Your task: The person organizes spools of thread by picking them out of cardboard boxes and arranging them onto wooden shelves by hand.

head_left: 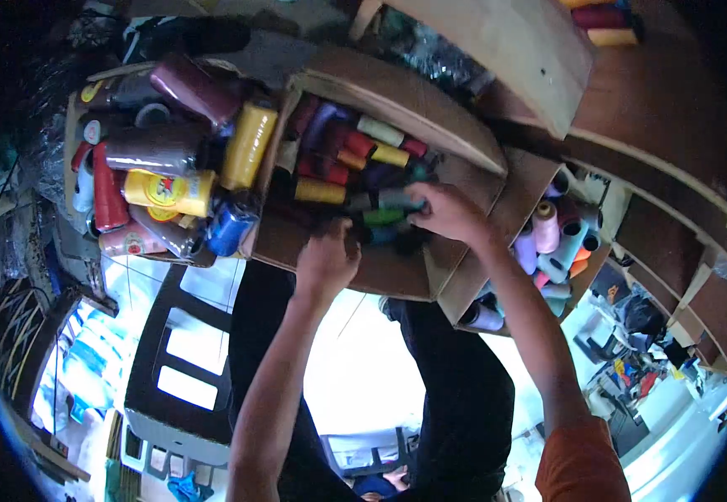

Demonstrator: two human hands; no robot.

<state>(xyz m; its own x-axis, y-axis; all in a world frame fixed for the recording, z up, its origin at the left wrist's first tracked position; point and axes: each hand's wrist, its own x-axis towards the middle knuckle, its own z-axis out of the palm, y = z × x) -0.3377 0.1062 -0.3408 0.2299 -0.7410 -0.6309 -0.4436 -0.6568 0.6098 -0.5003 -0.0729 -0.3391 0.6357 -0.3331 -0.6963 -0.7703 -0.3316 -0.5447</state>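
Observation:
An open cardboard box [397, 284] in front of me holds several thread spools in red, yellow, purple and green. My right hand [449, 213] reaches into its right part, with bent fingers closed on the end of a grey-green thread spool [393, 199]. Just below that lies a bright green spool [383, 217]. My left hand [328, 259] is over the front left of the box, fingers curled in; what they hold, if anything, is hidden. A yellow spool [320, 191] lies just beyond it.
To the left, another box is heaped with large thread cones, among them a yellow cone [250, 146]. A third box on the right holds pastel cones, including a pink cone [547, 226]. Wooden shelving [656, 151] stands at the right, and a dark plastic chair [148, 376] below left.

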